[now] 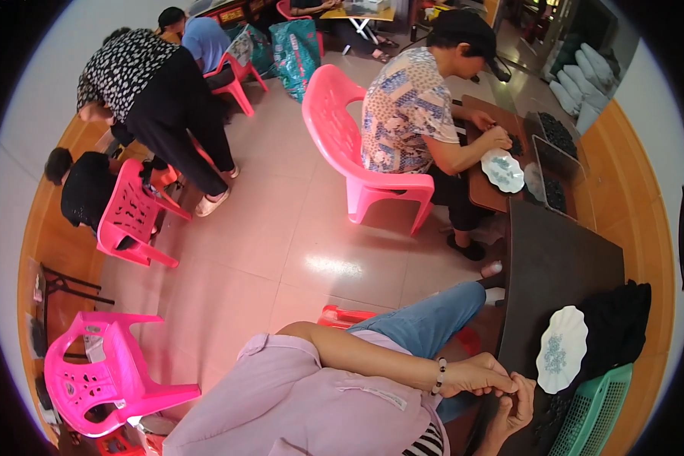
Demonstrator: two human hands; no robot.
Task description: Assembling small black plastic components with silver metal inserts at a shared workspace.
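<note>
My left hand (477,375), with a bead bracelet (440,375) at the wrist, is closed in a pinch near the edge of a dark table (558,247). Against its fingertips, my right hand (518,409) pinches too. Something tiny and dark shows between the fingers, too small to name. Just beyond the hands, a white scalloped plate (572,323) holds many small pale blue-grey pieces (555,354). Small black pieces (556,409) lie on the table beside my right hand, next to a green plastic basket (602,406).
Black cloth (623,319) lies behind the plate. Ahead, a co-worker (410,114) on a pink chair (334,114) handles small things by another scalloped plate (501,178) and clear bins (558,137). At left are more people and pink chairs (102,372).
</note>
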